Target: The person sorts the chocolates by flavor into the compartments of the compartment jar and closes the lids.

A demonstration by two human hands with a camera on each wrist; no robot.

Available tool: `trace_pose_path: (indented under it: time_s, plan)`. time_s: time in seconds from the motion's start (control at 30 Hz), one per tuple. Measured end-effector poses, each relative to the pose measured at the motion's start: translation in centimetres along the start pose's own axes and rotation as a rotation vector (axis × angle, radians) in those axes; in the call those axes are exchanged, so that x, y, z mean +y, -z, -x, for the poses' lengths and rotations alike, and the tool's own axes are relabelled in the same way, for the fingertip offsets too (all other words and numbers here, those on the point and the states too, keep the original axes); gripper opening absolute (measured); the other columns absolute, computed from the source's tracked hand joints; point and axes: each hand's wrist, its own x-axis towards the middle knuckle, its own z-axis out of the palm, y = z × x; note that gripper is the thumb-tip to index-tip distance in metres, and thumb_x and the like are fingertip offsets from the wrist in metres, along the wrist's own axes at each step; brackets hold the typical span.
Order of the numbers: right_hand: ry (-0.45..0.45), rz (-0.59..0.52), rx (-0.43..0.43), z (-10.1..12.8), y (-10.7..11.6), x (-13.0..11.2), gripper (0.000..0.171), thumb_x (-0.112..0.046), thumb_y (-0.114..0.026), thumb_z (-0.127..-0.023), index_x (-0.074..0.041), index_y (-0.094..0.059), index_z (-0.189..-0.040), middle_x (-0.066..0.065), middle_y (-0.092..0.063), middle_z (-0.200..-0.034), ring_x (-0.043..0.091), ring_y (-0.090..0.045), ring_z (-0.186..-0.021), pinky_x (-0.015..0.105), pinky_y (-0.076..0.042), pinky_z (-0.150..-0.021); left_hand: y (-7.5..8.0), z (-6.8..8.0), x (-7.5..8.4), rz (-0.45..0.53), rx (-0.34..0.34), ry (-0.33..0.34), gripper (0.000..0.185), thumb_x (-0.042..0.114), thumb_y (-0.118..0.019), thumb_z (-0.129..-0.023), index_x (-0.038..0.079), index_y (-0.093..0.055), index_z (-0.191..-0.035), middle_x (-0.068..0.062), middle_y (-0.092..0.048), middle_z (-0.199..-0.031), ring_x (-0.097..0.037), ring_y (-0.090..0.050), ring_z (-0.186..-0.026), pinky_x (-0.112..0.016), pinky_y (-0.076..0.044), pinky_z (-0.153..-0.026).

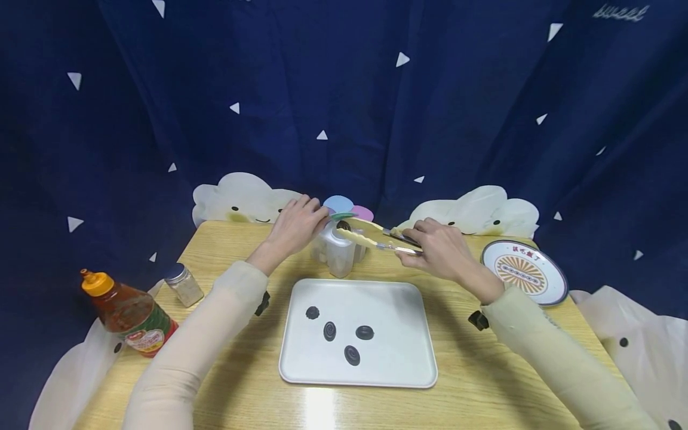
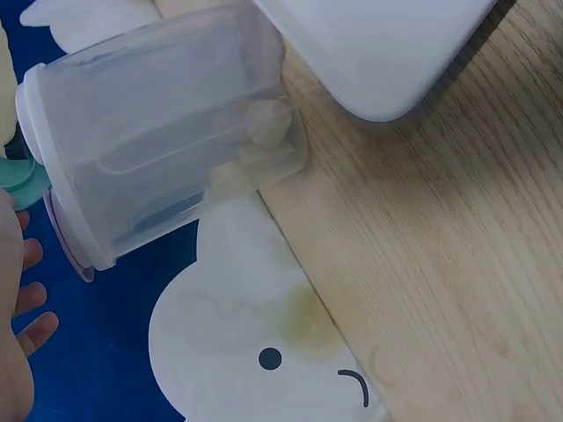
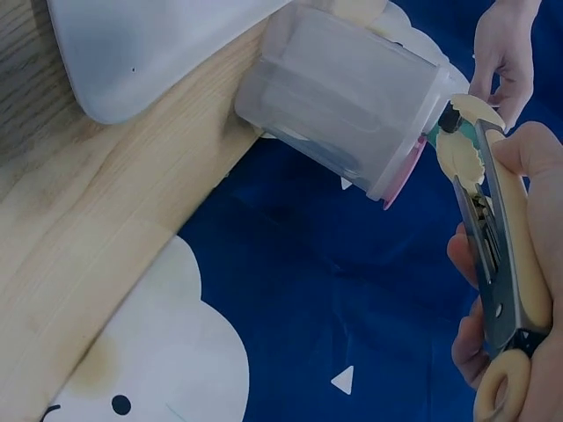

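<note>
My left hand (image 1: 300, 226) pinches the raised green lid (image 1: 344, 215) of a clear plastic storage canister (image 1: 340, 261) at the table's far side. Cream-and-metal tongs (image 1: 357, 238) are gripped in my right hand (image 1: 439, 249). Between their tips sits a dark chocolate-like piece (image 3: 449, 119), right by the uncovered opening. Blue (image 1: 338, 203) and pink lids (image 1: 363, 212) stand up behind. Pale round pieces (image 2: 267, 123) lie at the bottom of one compartment. In front, a white tray (image 1: 395, 298) bears several dark patterned pieces (image 1: 352, 355), lying apart.
Left of the tray stand a small glass jar (image 1: 185, 288) with a metal cap and a red sauce bottle (image 1: 134, 322) with a yellow cap. At the right is a patterned plate (image 1: 491, 257). A dark blue curtain (image 1: 344, 89) hangs behind the table.
</note>
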Motion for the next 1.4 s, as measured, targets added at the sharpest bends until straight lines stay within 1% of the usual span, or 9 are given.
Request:
trace_pose_path:
  time_s: [0.17,0.37,0.6,0.73,0.9,1.0,1.2,1.3,1.4]
  plan:
    - [0.003,-0.003,0.013,-0.1,0.0,-0.1,0.044,-0.05,-0.078,-0.082,-0.012,-0.08,-0.104,0.004,-0.067,-0.08,0.022,-0.06,-0.069,0.04,-0.047,-0.048,-0.1,0.0,0.0,-0.006,0.014,-0.002,0.02,0.029,-0.059,-0.109,0.015,-0.07,-0.117,-0.007,-0.066,-0.099,-0.028,-0.056,-0.091,-0.038,-0.049,-0.075]
    - [0.018,0.003,0.026,0.2,0.3,-0.2,0.044,-0.05,-0.079,-0.081,-0.013,-0.079,-0.104,0.004,-0.067,-0.08,0.022,-0.06,-0.068,0.04,-0.046,-0.048,-0.1,0.1,0.0,0.002,0.012,-0.002,0.02,0.029,-0.059,-0.109,0.016,-0.07,-0.118,-0.007,-0.066,-0.099,-0.027,-0.055,-0.091,-0.037,-0.049,-0.075]
    - [0.044,0.009,0.034,1.7,1.5,-0.1,0.047,-0.05,-0.078,-0.078,-0.011,-0.078,-0.105,0.006,-0.069,-0.084,0.026,-0.063,-0.072,0.041,-0.048,-0.051,0.0,0.1,0.0,-0.006,0.025,-0.01,0.02,0.029,-0.059,-0.108,0.015,-0.071,-0.116,-0.007,-0.065,-0.097,-0.027,-0.055,-0.088,-0.037,-0.048,-0.073]
    - [0.073,-0.006,0.044,3.3,1.9,-0.1,0.046,-0.05,-0.078,-0.079,-0.011,-0.077,-0.103,0.006,-0.068,-0.083,0.025,-0.062,-0.072,0.039,-0.046,-0.05,-0.1,0.1,-0.1,-0.01,0.03,-0.011,0.02,0.03,-0.06,-0.108,0.015,-0.071,-0.115,-0.007,-0.065,-0.096,-0.027,-0.055,-0.089,-0.037,-0.048,-0.073]
    - [0.094,-0.022,0.037,6.1,1.9,-0.6,0.051,-0.062,-0.069,-0.089,-0.012,-0.076,-0.101,0.002,-0.066,-0.081,0.018,-0.057,-0.067,0.032,-0.042,-0.049,-0.2,0.1,-0.1,-0.006,0.041,-0.019,0.019,0.029,-0.06,-0.108,0.015,-0.071,-0.115,-0.007,-0.065,-0.096,-0.027,-0.056,-0.089,-0.037,-0.049,-0.073]
    - [0.106,-0.029,0.039,8.0,1.6,-1.1,0.052,-0.064,-0.067,-0.091,-0.013,-0.077,-0.1,0.0,-0.065,-0.081,0.014,-0.056,-0.066,0.028,-0.041,-0.048,-0.1,0.0,0.0,0.0,0.03,-0.015,0.019,0.029,-0.06,-0.108,0.016,-0.071,-0.117,-0.007,-0.066,-0.097,-0.028,-0.056,-0.09,-0.038,-0.049,-0.074]
    - [0.114,-0.042,0.008,11.4,1.3,-1.9,0.045,-0.055,-0.078,-0.081,-0.014,-0.077,-0.101,-0.002,-0.066,-0.083,0.011,-0.057,-0.067,0.025,-0.042,-0.05,-0.1,0.0,0.0,0.013,0.007,-0.013,0.02,0.028,-0.059,-0.108,0.016,-0.071,-0.119,-0.008,-0.066,-0.098,-0.028,-0.056,-0.091,-0.039,-0.049,-0.076]
    - [0.107,-0.043,-0.017,12.7,1.3,-2.3,0.045,-0.052,-0.083,-0.075,-0.015,-0.077,-0.1,-0.004,-0.066,-0.084,0.01,-0.056,-0.068,0.024,-0.041,-0.052,0.1,0.0,0.1,0.012,0.003,-0.011,0.02,0.028,-0.06,-0.108,0.016,-0.071,-0.119,-0.008,-0.066,-0.098,-0.028,-0.056,-0.091,-0.039,-0.049,-0.075]
    - [0.103,-0.053,-0.02,13.7,1.1,-2.8,0.046,-0.05,-0.086,-0.07,-0.016,-0.078,-0.099,-0.006,-0.064,-0.084,0.007,-0.054,-0.069,0.022,-0.04,-0.052,0.1,-0.1,0.1,0.008,0.002,-0.008,0.02,0.029,-0.06,-0.108,0.017,-0.071,-0.12,-0.007,-0.066,-0.098,-0.028,-0.056,-0.091,-0.039,-0.049,-0.076]
